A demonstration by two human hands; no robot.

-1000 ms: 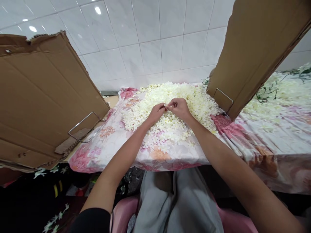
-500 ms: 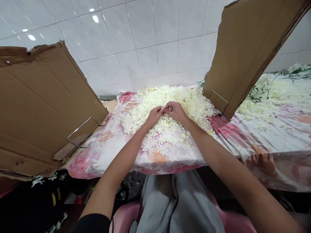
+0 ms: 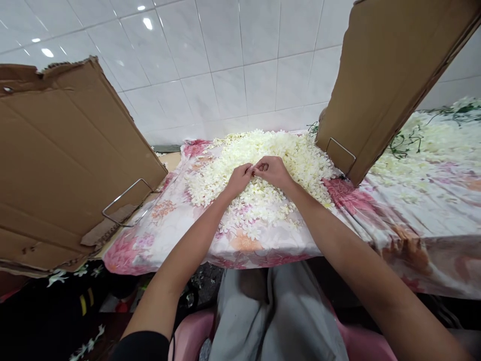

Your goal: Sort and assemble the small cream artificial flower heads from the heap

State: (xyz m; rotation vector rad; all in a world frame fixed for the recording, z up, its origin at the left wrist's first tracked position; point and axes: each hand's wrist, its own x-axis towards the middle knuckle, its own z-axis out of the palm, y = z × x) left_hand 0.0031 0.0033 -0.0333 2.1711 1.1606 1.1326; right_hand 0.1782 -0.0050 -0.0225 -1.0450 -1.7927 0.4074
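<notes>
My left hand [image 3: 240,179] and my right hand [image 3: 273,171] meet fingertip to fingertip over a broad heap of small white and pale-yellow blossoms [image 3: 300,153]. Both are closed in a pinch. Whatever sits between the fingertips is too small to make out. The right hand wears a ring-like band. Looser single blossoms [image 3: 251,220] lie spread in front of the wrists, on a flower-printed cloth [image 3: 150,240] that covers the table.
A cardboard panel [image 3: 71,160] leans at the left by a bent metal wire holder [image 3: 130,203]. Another cardboard panel [image 3: 383,80] stands at the right. Past it lie more blossoms [image 3: 409,165] and green stems [image 3: 404,143]. A white tiled wall [image 3: 225,55] rises behind.
Both hands stay pinched together over the heap, with only a slight shift of the fingers. The whole view has tilted a little.
</notes>
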